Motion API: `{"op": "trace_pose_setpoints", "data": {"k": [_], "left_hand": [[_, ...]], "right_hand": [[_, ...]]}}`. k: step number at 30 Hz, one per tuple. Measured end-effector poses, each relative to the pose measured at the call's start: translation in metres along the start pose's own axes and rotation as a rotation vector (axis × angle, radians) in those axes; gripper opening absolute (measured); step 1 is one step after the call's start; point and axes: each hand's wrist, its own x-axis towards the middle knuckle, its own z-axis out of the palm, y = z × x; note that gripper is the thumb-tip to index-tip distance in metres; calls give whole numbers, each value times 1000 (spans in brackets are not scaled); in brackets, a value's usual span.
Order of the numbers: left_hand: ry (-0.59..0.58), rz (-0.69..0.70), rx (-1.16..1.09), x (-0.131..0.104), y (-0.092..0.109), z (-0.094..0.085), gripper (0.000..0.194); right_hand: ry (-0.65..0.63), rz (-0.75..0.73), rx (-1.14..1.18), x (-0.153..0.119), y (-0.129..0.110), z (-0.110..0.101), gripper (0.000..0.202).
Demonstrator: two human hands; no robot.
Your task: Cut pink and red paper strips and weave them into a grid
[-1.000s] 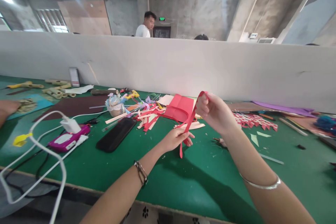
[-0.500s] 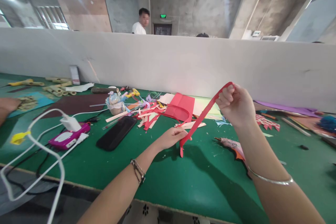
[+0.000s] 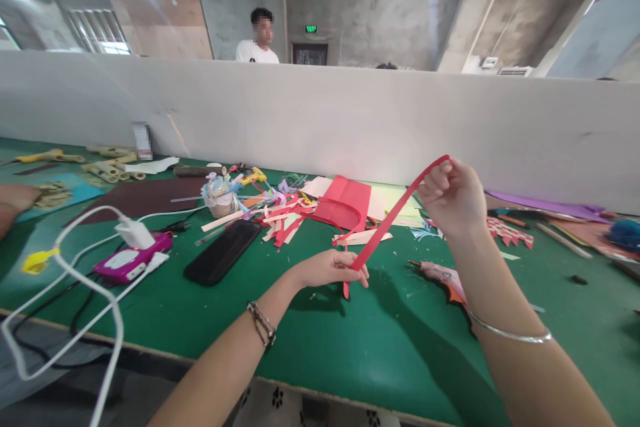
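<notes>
A long red paper strip (image 3: 395, 210) is stretched on a slant between my hands, above the green table (image 3: 320, 347). My right hand (image 3: 450, 193), raised on the right, pinches its upper end. Lower and to the left, my left hand (image 3: 333, 269) has the strip between thumb and fingers, and its short lower end hangs below them. Behind my left hand lie red paper sheets (image 3: 345, 197) and a heap of red and pale paper scraps (image 3: 285, 223). A hot glue gun (image 3: 443, 277) with an orange trigger lies below my right hand.
A black phone (image 3: 223, 253) and a magenta power strip (image 3: 133, 260) with a white charger and looping cables occupy the left. A decorated pot (image 3: 219, 197) stands behind the phone. Another person's hand (image 3: 17, 203) is at the far left. A pale partition (image 3: 320, 120) closes off the back.
My left hand has shifted slightly along the strip, its fingers now more extended. My right hand has moved a little to the right. The person behind the partition has turned and moved left.
</notes>
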Motion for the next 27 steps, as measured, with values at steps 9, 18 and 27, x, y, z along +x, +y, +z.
{"op": "trace_pose_setpoints", "data": {"k": [9, 18, 27], "left_hand": [[315, -40, -201, 0, -3, -11, 41], [608, -69, -219, 13, -19, 1, 43], [635, -26, -110, 19, -27, 11, 42]], "right_hand": [[80, 5, 39, 3, -5, -14, 19], [-199, 374, -453, -67, 89, 26, 30], [-192, 365, -644, -81, 118, 19, 36]]}}
